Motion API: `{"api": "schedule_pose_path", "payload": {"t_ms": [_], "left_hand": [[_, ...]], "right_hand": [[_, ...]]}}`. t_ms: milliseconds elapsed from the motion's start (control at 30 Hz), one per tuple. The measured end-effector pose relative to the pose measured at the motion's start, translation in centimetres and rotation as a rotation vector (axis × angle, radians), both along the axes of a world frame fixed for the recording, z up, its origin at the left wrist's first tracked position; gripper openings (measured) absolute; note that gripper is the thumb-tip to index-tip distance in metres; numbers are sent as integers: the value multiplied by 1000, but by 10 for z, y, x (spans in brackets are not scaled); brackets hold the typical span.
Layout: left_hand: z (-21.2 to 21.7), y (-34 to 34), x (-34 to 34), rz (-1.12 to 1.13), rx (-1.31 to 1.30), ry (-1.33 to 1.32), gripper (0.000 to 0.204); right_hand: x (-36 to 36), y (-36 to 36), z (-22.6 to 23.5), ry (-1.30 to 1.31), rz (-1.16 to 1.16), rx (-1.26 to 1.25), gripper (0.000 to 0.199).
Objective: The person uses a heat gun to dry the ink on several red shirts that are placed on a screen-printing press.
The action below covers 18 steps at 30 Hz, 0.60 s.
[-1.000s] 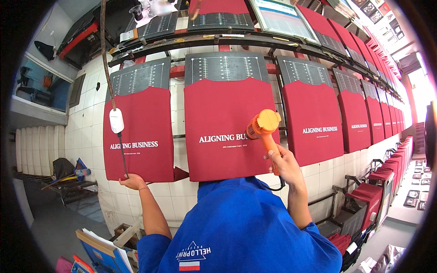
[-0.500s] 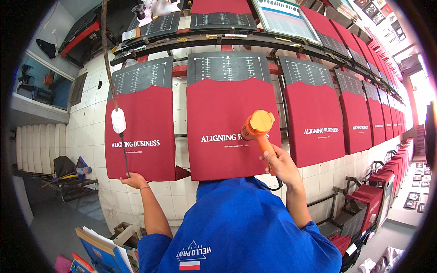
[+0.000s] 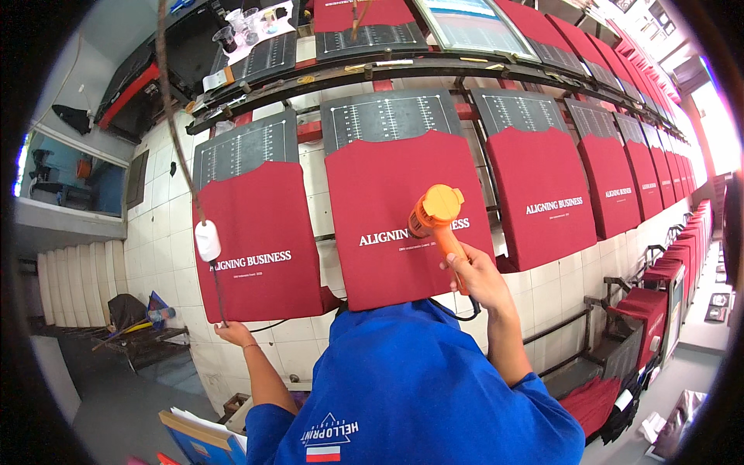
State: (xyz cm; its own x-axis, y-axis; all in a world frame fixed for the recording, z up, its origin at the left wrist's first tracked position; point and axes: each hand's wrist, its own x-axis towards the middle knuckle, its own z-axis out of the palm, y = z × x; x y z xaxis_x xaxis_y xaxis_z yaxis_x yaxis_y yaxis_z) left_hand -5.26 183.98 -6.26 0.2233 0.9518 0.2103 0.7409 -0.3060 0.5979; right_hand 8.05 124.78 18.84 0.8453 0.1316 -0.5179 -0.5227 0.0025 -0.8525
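My right hand (image 3: 482,277) is wrapped round the handle of an orange heat gun (image 3: 442,205). The gun is above the middle maroon shirt (image 3: 403,267), covering part of its white lettering. My left hand (image 3: 235,334) is closed on a thin black cord (image 3: 218,291) by the lower edge of the left maroon shirt (image 3: 260,217). That cord runs up to a white plug connector (image 3: 207,241), which hangs from a brown cable (image 3: 172,116) in front of the left shirt. Both shirts are stretched over dark boards marked with white scales.
More maroon shirts (image 3: 542,186) on boards continue to the right. A dark metal rail (image 3: 333,74) crosses behind them, with a framed screen (image 3: 474,31) beyond it. Clear cups (image 3: 226,37) stand at the far left. A low rack (image 3: 147,341) stands on the floor at left.
The view has tilted and shifted, so the shirts sit slightly rotated and further right. The heat gun remains over the middle shirt's lettering, and my left hand still has the cord.
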Motion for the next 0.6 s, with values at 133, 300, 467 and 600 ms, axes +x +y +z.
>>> {"api": "schedule_pose_path", "payload": {"t_ms": [133,300,467,600], "left_hand": [[-10,54,-2,26,197,19,42],[-20,82,22,-53,43,12,38],[1,46,44,165,16,4,35],[-3,55,40,165,50,16,39]], "right_hand": [[-2,10,3,4,-39,-21,30],[-6,25,9,21,-67,-51,29],[-12,49,-5,-79,-97,-148,41],[-12,54,3,6,-88,-83,39]]}}
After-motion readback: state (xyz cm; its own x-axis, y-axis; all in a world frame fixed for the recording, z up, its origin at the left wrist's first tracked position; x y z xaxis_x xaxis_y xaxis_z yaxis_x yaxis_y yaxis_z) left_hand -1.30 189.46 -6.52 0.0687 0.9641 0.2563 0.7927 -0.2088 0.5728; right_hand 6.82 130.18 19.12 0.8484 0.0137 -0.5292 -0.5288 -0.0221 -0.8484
